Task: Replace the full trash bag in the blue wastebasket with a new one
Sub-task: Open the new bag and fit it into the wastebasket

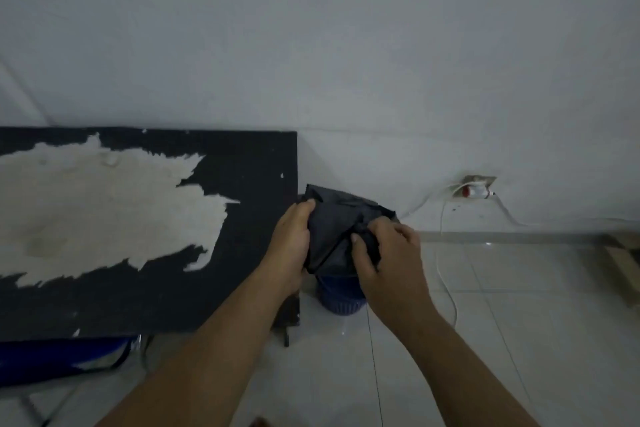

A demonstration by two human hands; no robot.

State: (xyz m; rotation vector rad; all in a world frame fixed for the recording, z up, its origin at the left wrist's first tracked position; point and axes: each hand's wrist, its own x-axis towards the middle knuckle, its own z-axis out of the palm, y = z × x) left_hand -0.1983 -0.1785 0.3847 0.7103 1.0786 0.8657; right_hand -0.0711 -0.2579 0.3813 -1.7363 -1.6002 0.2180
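The surface (242, 253) stands at the left, its right edge just beside the work. The left grip (291, 239) holds the upper left edge of the black trash bag (336, 222), fingers curled over the film. The bag hangs slack and creased between both grips, long axis running down toward the basket. The right grip (388, 253) pinches a fold at the bag's lower right. The blue wastebasket (341, 295) stands on the floor directly below the bag, nearer the right grip. Judgement: spread the mouth, then lower straight down.
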